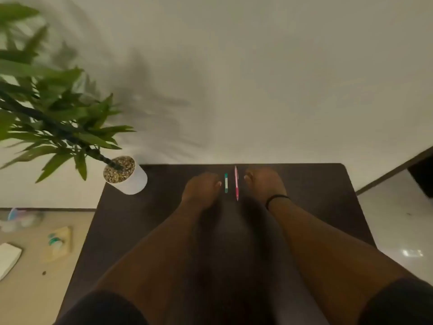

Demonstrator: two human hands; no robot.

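Observation:
Two pens lie side by side near the far edge of a dark table (pixel 304 207): a short green-and-white pen (pixel 226 183) and a longer pink pen (pixel 236 183) to its right. My left hand (pixel 201 190) rests on the table just left of the green pen, fingers loosely curled, holding nothing. On the other side, my right hand (pixel 263 184) sits just right of the pink pen, also loosely curled and holding nothing. A black band circles my right wrist. Neither hand touches a pen.
A white pot (pixel 131 181) with pebbles and a leafy green plant (pixel 46 109) stands on the table's far left corner. A pale wall rises right behind the table. Bottles and a white box lie on the floor to the left.

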